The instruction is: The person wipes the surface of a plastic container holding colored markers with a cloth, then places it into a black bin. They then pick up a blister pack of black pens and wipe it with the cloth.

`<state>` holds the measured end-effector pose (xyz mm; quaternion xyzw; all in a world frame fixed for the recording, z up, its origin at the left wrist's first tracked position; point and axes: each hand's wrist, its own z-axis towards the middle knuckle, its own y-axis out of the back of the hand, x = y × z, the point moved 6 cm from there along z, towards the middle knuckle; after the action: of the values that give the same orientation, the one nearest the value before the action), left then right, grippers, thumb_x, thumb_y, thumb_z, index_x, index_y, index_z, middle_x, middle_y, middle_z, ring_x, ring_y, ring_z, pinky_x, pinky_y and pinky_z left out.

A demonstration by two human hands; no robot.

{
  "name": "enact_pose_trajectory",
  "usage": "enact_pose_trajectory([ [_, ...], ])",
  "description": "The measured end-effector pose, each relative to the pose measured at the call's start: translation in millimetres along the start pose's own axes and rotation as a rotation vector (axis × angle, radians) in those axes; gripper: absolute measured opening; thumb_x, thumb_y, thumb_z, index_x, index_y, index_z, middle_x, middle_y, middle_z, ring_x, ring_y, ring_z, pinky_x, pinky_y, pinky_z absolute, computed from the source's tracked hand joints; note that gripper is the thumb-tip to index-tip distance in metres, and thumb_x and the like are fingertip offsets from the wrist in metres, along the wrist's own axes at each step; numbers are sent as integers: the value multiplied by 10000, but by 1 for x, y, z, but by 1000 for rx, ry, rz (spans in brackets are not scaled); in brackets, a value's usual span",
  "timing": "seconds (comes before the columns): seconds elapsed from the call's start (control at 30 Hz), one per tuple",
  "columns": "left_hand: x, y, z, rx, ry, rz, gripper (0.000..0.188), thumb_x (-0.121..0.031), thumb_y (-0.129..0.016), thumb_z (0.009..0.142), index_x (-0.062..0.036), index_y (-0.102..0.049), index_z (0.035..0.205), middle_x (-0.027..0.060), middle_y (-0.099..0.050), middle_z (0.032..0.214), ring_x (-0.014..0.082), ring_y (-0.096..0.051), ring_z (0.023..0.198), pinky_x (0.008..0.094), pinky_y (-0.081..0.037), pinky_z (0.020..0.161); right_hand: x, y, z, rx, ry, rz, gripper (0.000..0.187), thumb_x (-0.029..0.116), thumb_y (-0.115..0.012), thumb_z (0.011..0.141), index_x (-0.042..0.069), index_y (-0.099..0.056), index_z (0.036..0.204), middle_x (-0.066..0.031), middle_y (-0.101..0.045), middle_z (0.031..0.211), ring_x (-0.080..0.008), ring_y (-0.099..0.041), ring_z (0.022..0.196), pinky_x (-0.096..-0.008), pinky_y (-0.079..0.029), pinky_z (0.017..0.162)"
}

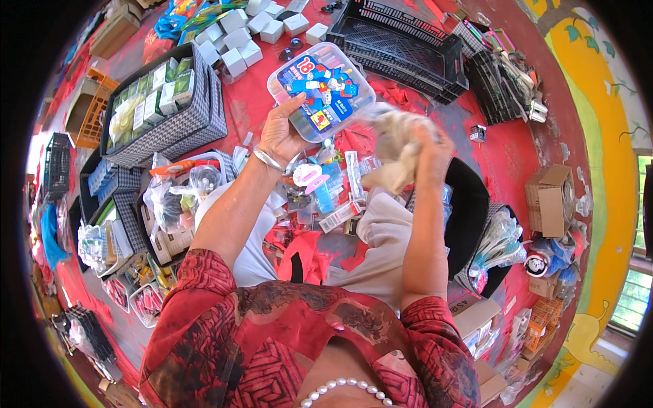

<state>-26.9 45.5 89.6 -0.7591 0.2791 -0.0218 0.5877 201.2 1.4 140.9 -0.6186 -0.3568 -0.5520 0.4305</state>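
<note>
My left hand [283,133] grips the lower left edge of a clear plastic case [350,112], its thumb on the front. The case has rounded corners and a blue cartoon label, with coloured contents showing through. To its right, my right hand [435,153] is closed around a crumpled beige cloth [398,153]; motion blurs both. The cloth is just beside the case's lower right corner, and I cannot tell whether they touch. Beneath my hands, small packaged goods lie in a pile, among them a pink-and-white item [311,177] and a small white box [340,216].
A checked basket [204,129] of green-and-white boxes stands at the left, with bags and more baskets below it. Several white boxes [235,61] lie ahead. Black crates [401,58] stand beyond the case. A black bin [469,204] and cardboard box [551,200] are at the right.
</note>
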Motion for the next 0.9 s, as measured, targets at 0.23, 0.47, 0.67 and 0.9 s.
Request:
enact_pose_trajectory([
  [0.23,13,4,10,8,-2,-187,474,-105,-647,790,-36,-444,1213,172,-544,1181,344,-535,1083,523,-420,935,24,14,13,-217,197,373,310,192,-496,868,-47,-532,1062,-150,-580,1027,-237,-597,901,-360,-507,769],
  [0.47,35,28,20,-136,63,-182,367,-220,-450,897,4,-461,1189,176,-561,1133,298,-559,1037,435,-428,950,4,-100,-58,213,904,-770,341,60,-592,727,62,-580,1068,-175,-437,1211,-391,-404,1092,-460,-340,923],
  [0.67,29,26,14,50,229,-195,572,-396,-358,924,47,-353,1287,224,-425,1294,386,-458,1150,478,-365,1000,10,-113,-91,256,1218,-702,259,108,-585,683,105,-654,932,-130,-542,1104,-311,-478,1053,-433,-378,874],
  [0.9,20,19,3,-153,-17,-169,434,-43,-612,764,-20,-468,1173,158,-555,1159,321,-536,1081,493,-408,956,14,-41,-2,-109,736,-623,248,61,-545,834,26,-571,1078,-131,-609,998,-253,-598,867,-347,-466,802],
])
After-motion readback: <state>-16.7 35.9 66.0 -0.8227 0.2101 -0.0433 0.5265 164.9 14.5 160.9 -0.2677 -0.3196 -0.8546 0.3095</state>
